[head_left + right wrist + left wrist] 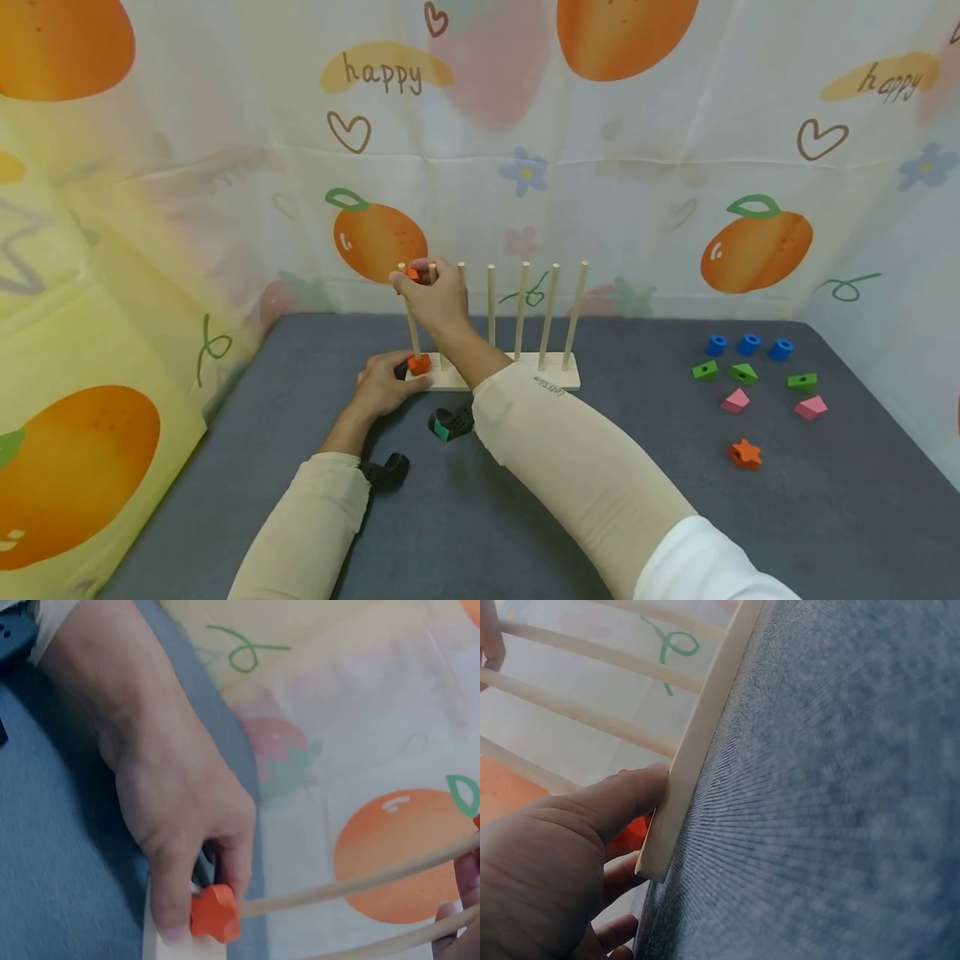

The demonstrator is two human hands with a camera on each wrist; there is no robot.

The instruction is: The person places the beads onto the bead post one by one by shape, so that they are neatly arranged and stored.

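Note:
A wooden peg rack (pixel 450 382) with several upright pegs stands near the back of the table. My left hand (pixel 382 385) grips the left end of its base, thumb along the front edge (pixel 667 825) and fingers behind. An orange star block (pixel 216 913) sits at the bottom of the leftmost peg (pixel 413 327), beside the left thumb. Up at the peg tops, my right hand (pixel 441 302) pinches another orange block (pixel 412 274) close to the top of the leftmost peg. Fingers partly cover this block, so its full shape is hidden.
On the right side of the table lie blue cylinders (pixel 748 344), green blocks (pixel 743 372), pink blocks (pixel 735 401) and an orange star block (pixel 745 454). A patterned cloth (pixel 622 183) hangs behind the table. Black wrist-worn devices (pixel 387 472) hang under both forearms.

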